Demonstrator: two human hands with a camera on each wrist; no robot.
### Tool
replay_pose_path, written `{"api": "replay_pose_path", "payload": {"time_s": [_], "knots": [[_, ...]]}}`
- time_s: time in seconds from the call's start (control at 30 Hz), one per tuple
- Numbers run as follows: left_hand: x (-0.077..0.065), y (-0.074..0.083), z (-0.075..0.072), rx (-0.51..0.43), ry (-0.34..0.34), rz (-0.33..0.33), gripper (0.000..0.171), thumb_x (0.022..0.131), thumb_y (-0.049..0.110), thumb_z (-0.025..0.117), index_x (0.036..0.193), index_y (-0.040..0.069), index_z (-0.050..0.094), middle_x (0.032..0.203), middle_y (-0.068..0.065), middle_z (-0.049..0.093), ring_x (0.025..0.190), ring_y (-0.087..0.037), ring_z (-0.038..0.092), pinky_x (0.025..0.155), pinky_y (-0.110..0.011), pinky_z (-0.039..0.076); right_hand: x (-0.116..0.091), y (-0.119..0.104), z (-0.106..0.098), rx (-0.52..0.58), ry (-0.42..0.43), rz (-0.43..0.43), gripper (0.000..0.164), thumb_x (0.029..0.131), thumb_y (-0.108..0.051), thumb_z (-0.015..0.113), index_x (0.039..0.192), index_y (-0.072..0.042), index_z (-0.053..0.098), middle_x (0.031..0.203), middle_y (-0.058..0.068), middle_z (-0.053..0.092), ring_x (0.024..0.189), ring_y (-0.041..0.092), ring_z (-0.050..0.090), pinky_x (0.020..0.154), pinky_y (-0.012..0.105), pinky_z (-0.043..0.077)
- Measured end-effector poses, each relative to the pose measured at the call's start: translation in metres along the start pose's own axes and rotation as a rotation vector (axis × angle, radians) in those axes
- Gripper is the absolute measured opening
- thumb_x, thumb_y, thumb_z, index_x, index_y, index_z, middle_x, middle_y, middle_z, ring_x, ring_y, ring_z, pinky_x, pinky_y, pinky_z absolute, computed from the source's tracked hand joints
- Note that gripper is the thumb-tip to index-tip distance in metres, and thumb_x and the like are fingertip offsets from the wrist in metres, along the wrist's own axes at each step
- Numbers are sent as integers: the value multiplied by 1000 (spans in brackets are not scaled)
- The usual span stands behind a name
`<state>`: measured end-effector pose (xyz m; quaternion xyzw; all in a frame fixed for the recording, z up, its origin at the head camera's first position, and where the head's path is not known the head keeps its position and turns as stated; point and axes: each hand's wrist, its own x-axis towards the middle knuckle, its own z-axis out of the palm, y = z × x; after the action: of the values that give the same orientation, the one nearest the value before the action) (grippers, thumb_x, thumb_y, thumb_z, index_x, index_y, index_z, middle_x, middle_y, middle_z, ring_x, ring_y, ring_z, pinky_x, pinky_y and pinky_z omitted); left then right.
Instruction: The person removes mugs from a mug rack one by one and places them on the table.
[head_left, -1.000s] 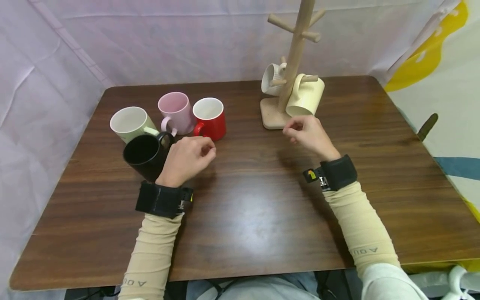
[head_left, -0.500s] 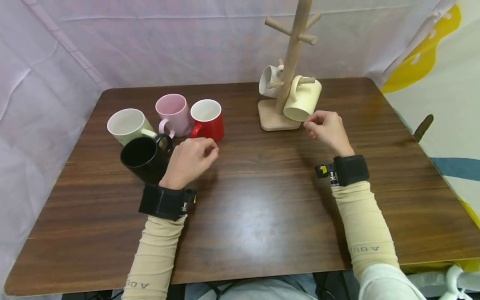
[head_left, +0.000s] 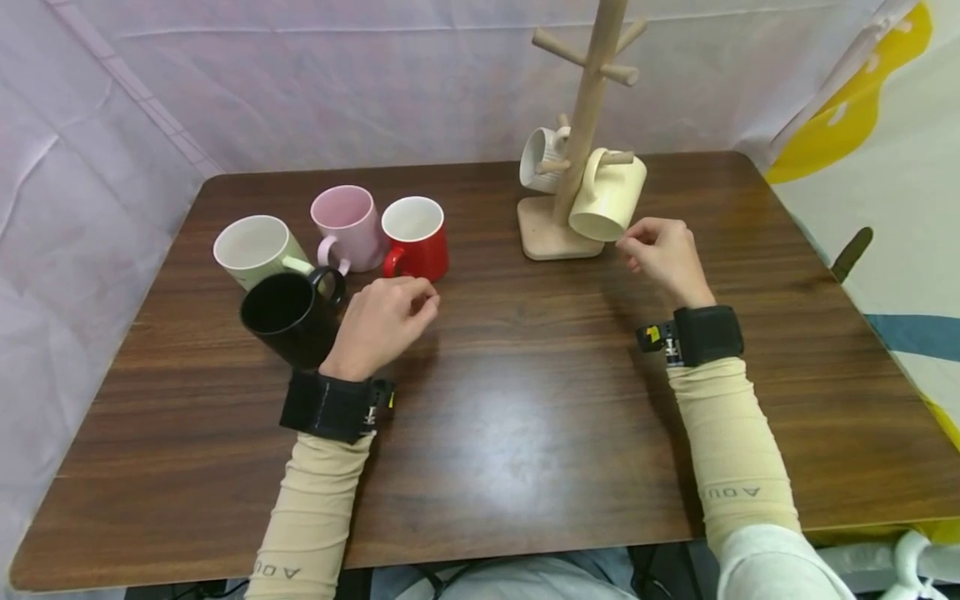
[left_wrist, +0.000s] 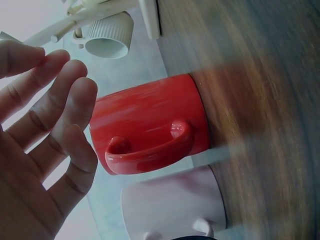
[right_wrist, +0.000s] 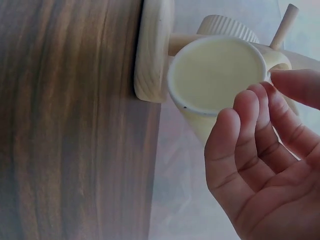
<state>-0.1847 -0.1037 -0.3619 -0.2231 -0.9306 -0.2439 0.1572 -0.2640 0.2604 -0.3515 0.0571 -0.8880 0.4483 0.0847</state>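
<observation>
While our left hand (head_left: 378, 325) and right hand (head_left: 667, 258) hang over the desk (head_left: 510, 467), fingers loosely curved and thumbs close to the forefingers, neither has hold of anything. Our left is just beside the black mug (head_left: 296, 333) and near the red mug (head_left: 423, 252), whose handle is turned toward it. Our right has its fingertips by the lip of the cream mug (head_left: 611, 198); we cannot tell whether they touch. That mug hangs by its handle from a low peg (head_left: 618, 157) of the rack (head_left: 543, 227), mouth tilted down, so we judge it best to draw those fingers straight back without knocking it. For the red mug, a pinch on the handle looks surest, lifting it clear of the pink mug (head_left: 362, 243) just beside it. Beyond the black mug stands the green mug (head_left: 283, 258); the white mug (head_left: 537, 162) hangs on the rack's left, where a bump could set it swinging.
</observation>
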Motion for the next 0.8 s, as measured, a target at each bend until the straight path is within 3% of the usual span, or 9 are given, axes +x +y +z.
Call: {"api": "replay_pose_path", "payload": {"time_s": [0.2, 0.33, 0.47, 0.57, 0.63, 0.8], "knots": [[-2, -2, 1, 1, -10, -2, 11, 93, 10, 64, 91, 7, 75, 78, -7, 70, 68, -26, 61, 61, -42, 53, 3, 1, 0, -12, 109, 101, 35, 97, -29, 65, 107, 4, 64, 97, 14, 65, 58, 4, 58, 56, 16, 48], [-4, -3, 2, 5, -19, -3, 12, 93, 10, 63, 91, 8, 75, 78, -6, 70, 68, -26, 62, 61, -42, 53, 8, 1, 1, 34, 105, 192, 51, 97, -38, 63, 126, 4, 52, 120, 19, 58, 65, 6, 55, 59, 16, 47], [-4, -5, 2, 7, -18, -5, 12, 94, 10, 63, 91, 8, 75, 77, -6, 69, 67, -25, 61, 60, -42, 53, 16, 1, 4, 148, 64, 273, 65, 98, -40, 59, 142, 5, 40, 137, 23, 47, 96, 20, 59, 77, 26, 52], [-6, -6, 1, 10, -21, -12, 13, 94, 10, 63, 91, 7, 75, 77, -6, 70, 68, -25, 61, 61, -42, 53, 22, 0, 6, 244, 37, 326, 74, 99, -42, 58, 150, 4, 30, 147, 24, 37, 123, 31, 50, 94, 38, 51], [-7, -6, 1, 14, -24, -17, 13, 94, 10, 63, 91, 8, 75, 77, -6, 70, 68, -25, 62, 61, -42, 53, 26, -1, 7, 288, 24, 350, 77, 99, -42, 58, 152, 3, 25, 151, 24, 32, 132, 33, 44, 100, 43, 48], [-8, -8, 0, 15, -30, -20, 12, 94, 10, 63, 90, 8, 74, 76, -5, 69, 67, -25, 61, 60, -42, 52, 32, -1, 13, 340, 29, 380, 78, 99, -43, 58, 153, 2, 22, 148, 19, 33, 126, 26, 49, 95, 39, 52]]}}
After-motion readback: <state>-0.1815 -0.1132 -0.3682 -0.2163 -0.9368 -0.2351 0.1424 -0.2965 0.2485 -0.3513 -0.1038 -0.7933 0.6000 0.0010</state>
